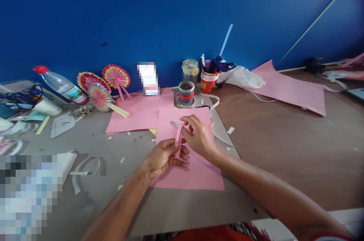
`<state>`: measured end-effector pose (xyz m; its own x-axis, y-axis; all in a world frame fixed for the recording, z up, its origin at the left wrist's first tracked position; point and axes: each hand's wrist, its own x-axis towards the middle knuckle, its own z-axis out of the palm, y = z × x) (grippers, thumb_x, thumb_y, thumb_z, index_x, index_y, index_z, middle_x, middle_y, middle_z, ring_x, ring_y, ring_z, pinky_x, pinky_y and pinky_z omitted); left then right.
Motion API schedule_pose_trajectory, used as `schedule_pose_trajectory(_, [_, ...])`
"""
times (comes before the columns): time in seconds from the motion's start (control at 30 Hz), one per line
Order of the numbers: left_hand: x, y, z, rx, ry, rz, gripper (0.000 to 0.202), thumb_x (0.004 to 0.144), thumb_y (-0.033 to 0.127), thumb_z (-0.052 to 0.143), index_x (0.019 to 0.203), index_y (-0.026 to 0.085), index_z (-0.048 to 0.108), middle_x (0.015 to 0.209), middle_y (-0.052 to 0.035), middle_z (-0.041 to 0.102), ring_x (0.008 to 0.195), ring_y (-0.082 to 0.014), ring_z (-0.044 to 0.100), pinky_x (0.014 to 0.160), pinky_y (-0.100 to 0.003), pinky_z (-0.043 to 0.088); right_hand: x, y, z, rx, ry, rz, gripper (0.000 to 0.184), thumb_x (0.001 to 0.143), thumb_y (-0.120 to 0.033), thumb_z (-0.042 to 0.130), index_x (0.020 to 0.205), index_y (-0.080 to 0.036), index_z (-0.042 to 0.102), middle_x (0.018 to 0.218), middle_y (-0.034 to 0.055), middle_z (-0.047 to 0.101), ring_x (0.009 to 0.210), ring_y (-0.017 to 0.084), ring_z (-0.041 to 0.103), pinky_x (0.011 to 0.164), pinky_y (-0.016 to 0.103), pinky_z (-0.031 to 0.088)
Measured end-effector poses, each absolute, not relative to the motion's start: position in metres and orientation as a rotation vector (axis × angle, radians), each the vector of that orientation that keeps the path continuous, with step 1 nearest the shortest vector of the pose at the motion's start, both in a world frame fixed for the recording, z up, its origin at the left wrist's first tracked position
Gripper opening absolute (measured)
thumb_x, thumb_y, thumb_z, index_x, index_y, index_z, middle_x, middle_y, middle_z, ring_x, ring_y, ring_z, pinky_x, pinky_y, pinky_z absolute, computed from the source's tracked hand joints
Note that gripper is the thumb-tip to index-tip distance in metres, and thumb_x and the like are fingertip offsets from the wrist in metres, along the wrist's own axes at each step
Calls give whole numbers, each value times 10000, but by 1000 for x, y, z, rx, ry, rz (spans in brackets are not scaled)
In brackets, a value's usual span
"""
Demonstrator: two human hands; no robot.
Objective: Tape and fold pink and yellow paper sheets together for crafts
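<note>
Our left hand (165,154) pinches the strip (179,134) over the near sheet (196,176) at 6 o'clock, right hand (197,134) gripping its far end. Looks like we're creasing; next move likely needs steady pinching.

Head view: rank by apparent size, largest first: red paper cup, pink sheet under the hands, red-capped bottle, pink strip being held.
1. Pink sheet
2. Red-capped bottle
3. Red paper cup
4. Pink strip: partly covered and nearer the camera, so last place is less sure.
</note>
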<state>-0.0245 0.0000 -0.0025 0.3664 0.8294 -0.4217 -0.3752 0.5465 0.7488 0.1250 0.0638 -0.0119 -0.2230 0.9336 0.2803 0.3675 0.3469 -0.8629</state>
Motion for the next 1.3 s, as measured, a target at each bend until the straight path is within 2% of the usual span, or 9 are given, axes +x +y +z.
schedule_pose_trajectory(0.07, [-24, 0, -2, 600, 882, 832, 254, 781, 331, 727, 857, 101, 647, 758, -54, 624, 610, -136, 615, 598, -329, 580, 126, 64, -13, -1060, -1832, 736, 296, 778, -123, 471, 983, -178, 677, 935, 72, 629, 733, 151, 585, 661, 263, 456])
schedule_pose_trajectory(0.23, [-23, 0, 2, 588, 933, 822, 295, 766, 314, 730, 972, 123, 638, 654, -4, 570, 535, -96, 534, 506, -241, 506, 127, 68, -16, -1072, -1873, 665, 282, 814, -114, 453, 897, -191, 710, 806, 60, 677, 700, 165, 621, 658, 269, 469])
schedule_pose_trajectory(0.5, [-22, 0, -2, 632, 996, 787, 238, 756, 327, 710, 882, 157, 601, 576, 47, 493, 428, -37, 373, 421, -160, 315, 126, 70, -15, -1163, -1752, 812, 272, 803, -155, 463, 894, -212, 713, 837, 30, 727, 716, 170, 648, 679, 272, 486])
schedule_pose_trajectory(0.7, [-24, -1, -6, 663, 1023, 779, 236, 791, 368, 661, 873, 162, 584, 568, 66, 434, 409, -24, 272, 416, -158, 227, 129, 75, -7, -1147, -1697, 1045, 273, 758, -189, 454, 885, -175, 695, 745, 18, 686, 619, 139, 605, 610, 257, 472])
schedule_pose_trajectory(0.87, [-24, 1, -7, 727, 1053, 831, 278, 798, 417, 642, 888, 168, 557, 574, 74, 408, 417, -26, 248, 434, -167, 208, 141, 83, 5, -939, -1372, 1680, 371, 706, -275, 576, 1057, -159, 618, 905, 44, 661, 629, 120, 607, 616, 258, 469])
schedule_pose_trajectory(0.93, [-23, 1, -7, 773, 1078, 867, 282, 808, 429, 628, 895, 174, 544, 578, 77, 403, 425, -31, 251, 438, -169, 198, 142, 82, 9, -914, -1312, 1790, 313, 751, -387, 602, 961, -158, 637, 881, 48, 658, 613, 112, 584, 596, 250, 440])
schedule_pose_trajectory(1.03, [-20, 1, -7, 847, 1117, 884, 275, 824, 428, 615, 899, 173, 544, 586, 74, 400, 447, -40, 281, 444, -172, 205, 138, 77, 10, -926, -1430, 1815, 360, 805, -500, 570, 723, -153, 621, 629, 13, 610, 544, 102, 509, 557, 238, 390])
schedule_pose_trajectory(1.13, [-18, -1, -6, 900, 1137, 862, 279, 826, 427, 617, 906, 168, 551, 598, 69, 414, 464, -45, 308, 451, -180, 223, 134, 74, 8, -1023, -1456, 1771, 363, 793, -491, 597, 640, -162, 588, 488, -32, 516, 486, 91, 449, 514, 227, 342])
schedule_pose_trajectory(1.3, [-21, -1, -6, 931, 1113, 825, 347, 814, 484, 621, 933, 165, 553, 610, 66, 420, 470, -47, 300, 451, -185, 223, 134, 78, 5, -1092, -1406, 1737, 298, 790, -422, 589, 656, -157, 614, 479, -45, 497, 451, 78, 415, 479, 219, 312])
